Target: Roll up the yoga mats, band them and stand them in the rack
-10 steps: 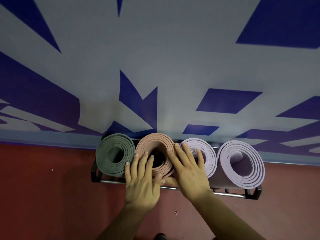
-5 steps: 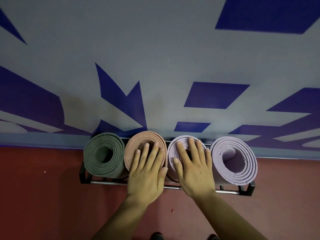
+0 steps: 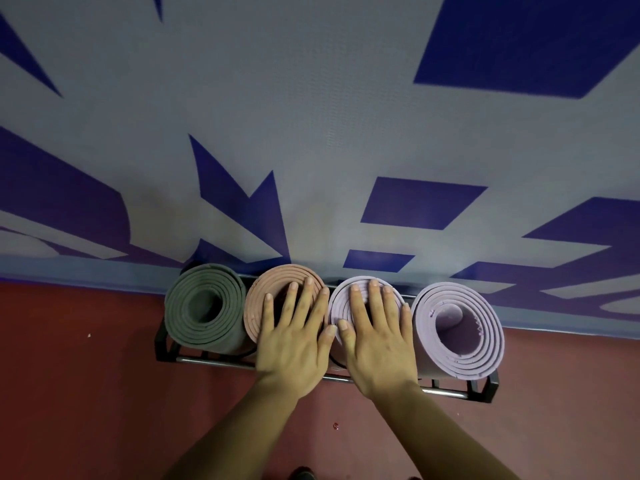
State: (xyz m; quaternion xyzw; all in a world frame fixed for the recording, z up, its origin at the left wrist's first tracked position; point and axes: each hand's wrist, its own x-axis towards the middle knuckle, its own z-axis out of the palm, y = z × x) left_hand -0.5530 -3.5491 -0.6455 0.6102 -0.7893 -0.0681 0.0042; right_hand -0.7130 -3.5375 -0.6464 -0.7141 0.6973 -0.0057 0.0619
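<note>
Standing upright in a low black metal rack (image 3: 485,388), four rolled yoga mats are seen end-on from above. They are set side by side in one row that runs from 9 o'clock to 3 o'clock along the foot of the wall (image 3: 311,133). The 9 o'clock end of the row is taken by the green mat (image 3: 227,317). Touching it on its 3 o'clock side, the salmon-pink mat (image 3: 266,282) is placed, followed by the middle lilac mat (image 3: 341,299). The 3 o'clock end is filled by the outer lilac mat (image 3: 426,317), whose coils are wound loosely around a wide hollow. A silver rail of the rack is seen across the 6 o'clock side of the rolls. Whether the rolls are banded cannot be told from this angle.

The left hand (image 3: 294,344) is laid flat on the top end of the salmon-pink mat, with its fingers straight, spread wide and pointed to 12 o'clock; nothing is gripped. The right hand (image 3: 377,344) is pressed in the same flat, wide manner on the top of the middle lilac mat. The two thumbs are held just beside each other.

The red floor (image 3: 69,393) is seen at 6 o'clock of the rack, and a small reddish speck (image 3: 335,426) is seen on it between the forearms. Large angular blue shapes are painted on the pale grey wall; whether they belong to lettering cannot be told.
</note>
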